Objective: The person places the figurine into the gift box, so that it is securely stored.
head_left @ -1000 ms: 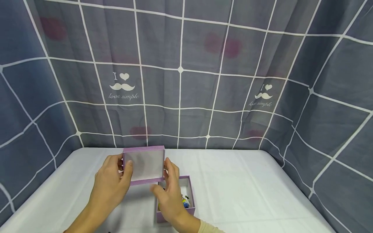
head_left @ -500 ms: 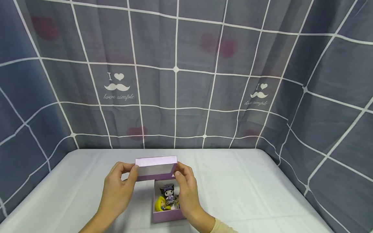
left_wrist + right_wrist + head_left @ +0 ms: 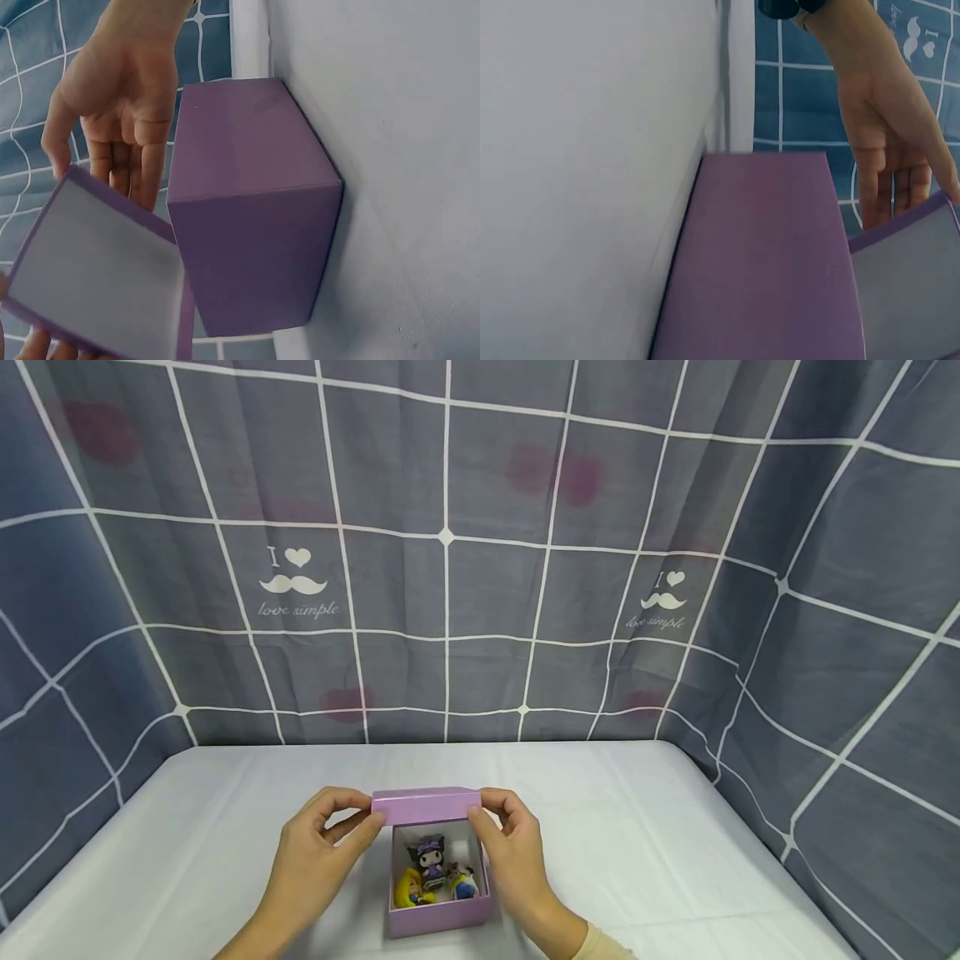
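A purple box (image 3: 441,918) stands on the table with its top uncovered. Inside lie small figurines: one with a dark hood (image 3: 430,860), a yellow-haired one (image 3: 410,890) and a blue-and-white one (image 3: 463,885). Over the box's back edge, my hands hold its purple lid (image 3: 427,807), tilted. My left hand (image 3: 315,856) pinches the lid's left end, and my right hand (image 3: 519,860) pinches its right end. The lid's pale inside (image 3: 97,270) shows in the left wrist view beside the box's outer walls (image 3: 255,150). In the right wrist view the box wall (image 3: 761,255) hides part of the lid (image 3: 911,281).
A white cloth (image 3: 637,843) covers the table. Dark grey-blue checked curtains (image 3: 495,593) rise behind it and along both sides.
The lid has come down and to the right, tipping from showing its inside to showing its outer side. My right hand has moved off the box, so all the figurines show.
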`<state>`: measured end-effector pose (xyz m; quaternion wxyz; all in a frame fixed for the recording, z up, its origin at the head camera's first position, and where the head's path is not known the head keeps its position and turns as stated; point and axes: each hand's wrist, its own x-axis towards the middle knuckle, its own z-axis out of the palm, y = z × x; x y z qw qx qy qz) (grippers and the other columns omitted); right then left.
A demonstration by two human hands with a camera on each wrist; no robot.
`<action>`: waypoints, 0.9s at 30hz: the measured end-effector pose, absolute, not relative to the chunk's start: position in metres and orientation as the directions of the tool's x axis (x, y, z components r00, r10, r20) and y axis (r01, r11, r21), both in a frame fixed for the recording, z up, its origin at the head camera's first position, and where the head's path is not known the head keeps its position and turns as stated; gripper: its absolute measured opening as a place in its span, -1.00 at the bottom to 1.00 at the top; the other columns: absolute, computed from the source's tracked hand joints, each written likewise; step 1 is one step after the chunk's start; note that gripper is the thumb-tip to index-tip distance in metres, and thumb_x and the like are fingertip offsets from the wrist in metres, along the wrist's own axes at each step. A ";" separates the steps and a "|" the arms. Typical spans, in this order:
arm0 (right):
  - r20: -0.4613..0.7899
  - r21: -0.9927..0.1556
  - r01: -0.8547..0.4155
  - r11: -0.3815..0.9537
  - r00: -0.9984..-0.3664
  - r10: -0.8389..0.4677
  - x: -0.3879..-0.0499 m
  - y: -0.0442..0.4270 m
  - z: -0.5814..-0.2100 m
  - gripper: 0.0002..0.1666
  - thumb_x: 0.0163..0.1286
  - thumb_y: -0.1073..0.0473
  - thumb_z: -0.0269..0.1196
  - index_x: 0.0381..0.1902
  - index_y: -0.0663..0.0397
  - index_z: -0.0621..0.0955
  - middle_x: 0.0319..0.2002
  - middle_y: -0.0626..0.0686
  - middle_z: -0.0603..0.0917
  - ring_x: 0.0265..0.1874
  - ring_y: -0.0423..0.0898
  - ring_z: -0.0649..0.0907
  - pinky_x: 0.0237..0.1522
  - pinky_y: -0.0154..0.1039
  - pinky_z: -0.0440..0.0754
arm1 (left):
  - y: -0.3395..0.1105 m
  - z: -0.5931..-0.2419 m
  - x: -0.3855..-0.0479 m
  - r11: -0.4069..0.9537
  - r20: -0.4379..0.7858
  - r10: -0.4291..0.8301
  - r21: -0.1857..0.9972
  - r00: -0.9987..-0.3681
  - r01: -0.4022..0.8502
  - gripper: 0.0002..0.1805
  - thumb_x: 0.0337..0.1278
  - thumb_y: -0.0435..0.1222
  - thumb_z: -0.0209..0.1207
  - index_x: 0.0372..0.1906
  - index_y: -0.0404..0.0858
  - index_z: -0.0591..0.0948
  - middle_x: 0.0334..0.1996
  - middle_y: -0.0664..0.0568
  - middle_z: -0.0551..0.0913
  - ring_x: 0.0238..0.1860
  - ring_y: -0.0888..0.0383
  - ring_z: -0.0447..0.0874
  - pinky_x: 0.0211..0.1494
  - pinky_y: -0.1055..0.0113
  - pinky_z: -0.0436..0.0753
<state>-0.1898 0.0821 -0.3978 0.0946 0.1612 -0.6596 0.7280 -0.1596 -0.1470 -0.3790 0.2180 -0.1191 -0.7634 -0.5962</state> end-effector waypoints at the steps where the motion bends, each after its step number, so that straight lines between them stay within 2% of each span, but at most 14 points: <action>1: 0.372 -0.926 -0.362 -0.112 -0.925 -0.083 -0.191 0.085 -0.399 -0.75 0.35 0.29 0.23 -0.06 0.31 0.55 -0.02 0.18 0.59 0.06 0.04 0.54 0.09 -0.23 0.54 | -0.148 -0.379 -0.160 0.244 0.455 -0.069 0.871 -0.888 0.427 -0.72 0.07 -0.22 0.40 -0.18 -0.26 0.62 -0.11 -0.01 0.58 -0.05 0.13 0.69 -0.06 0.33 0.65; 5: 0.421 -0.904 -0.404 -0.143 -0.898 -0.129 -0.194 0.094 -0.402 -0.77 0.22 0.46 0.24 -0.13 0.37 0.56 -0.01 0.25 0.55 0.07 0.10 0.55 0.16 -0.16 0.52 | -0.150 -0.379 -0.160 0.210 0.363 -0.042 0.914 -0.931 0.347 -0.66 -0.11 -0.24 0.50 -0.22 -0.28 0.64 -0.10 -0.05 0.60 -0.06 0.13 0.70 -0.05 0.31 0.65; 10: 0.454 -0.889 -0.430 -0.159 -0.870 -0.190 -0.194 0.103 -0.408 -0.70 0.04 0.62 0.23 -0.21 0.40 0.57 0.02 0.29 0.50 0.10 0.16 0.52 0.21 -0.12 0.47 | -0.149 -0.379 -0.160 0.209 0.273 -0.013 0.942 -0.962 0.264 -0.62 -0.27 -0.39 0.55 -0.30 -0.34 0.60 -0.14 -0.10 0.61 -0.07 0.10 0.68 -0.02 0.30 0.64; 16: 0.431 -0.902 -0.419 -0.103 -0.866 -0.251 -0.191 0.113 -0.414 -0.65 -0.03 0.67 0.26 -0.26 0.35 0.58 0.03 0.26 0.51 0.11 0.16 0.54 0.17 -0.13 0.50 | -0.143 -0.381 -0.155 0.221 0.199 -0.021 0.957 -0.980 0.190 -0.59 -0.37 -0.48 0.55 -0.33 -0.37 0.56 -0.15 -0.10 0.59 -0.08 0.10 0.69 -0.05 0.33 0.65; 20: 0.391 -0.920 -0.385 -0.080 -0.876 -0.283 -0.186 0.117 -0.417 -0.65 -0.04 0.66 0.28 -0.26 0.35 0.57 0.04 0.27 0.50 0.12 0.15 0.54 0.15 -0.15 0.51 | -0.138 -0.380 -0.148 0.280 0.154 -0.049 0.951 -0.987 0.134 -0.58 -0.41 -0.50 0.55 -0.37 -0.34 0.55 -0.16 -0.05 0.58 -0.12 0.09 0.71 -0.05 0.34 0.65; 23: 0.377 -0.925 -0.373 -0.073 -0.876 -0.301 -0.182 0.118 -0.419 -0.64 -0.05 0.66 0.29 -0.27 0.33 0.57 0.05 0.25 0.50 0.13 0.13 0.53 0.16 -0.15 0.50 | -0.135 -0.381 -0.142 0.336 0.158 -0.059 0.933 -0.986 0.130 -0.59 -0.45 -0.52 0.56 -0.41 -0.31 0.56 -0.20 -0.01 0.58 -0.13 0.12 0.70 -0.05 0.37 0.65; 27: 0.366 -0.929 -0.365 -0.065 -0.875 -0.317 -0.179 0.121 -0.421 -0.64 -0.06 0.65 0.30 -0.29 0.30 0.57 0.05 0.24 0.50 0.15 0.10 0.52 0.17 -0.16 0.50 | -0.134 -0.388 -0.137 0.344 0.179 -0.035 0.926 -0.983 0.157 -0.59 -0.47 -0.53 0.56 -0.43 -0.29 0.56 -0.21 0.00 0.57 -0.09 0.12 0.66 -0.03 0.36 0.64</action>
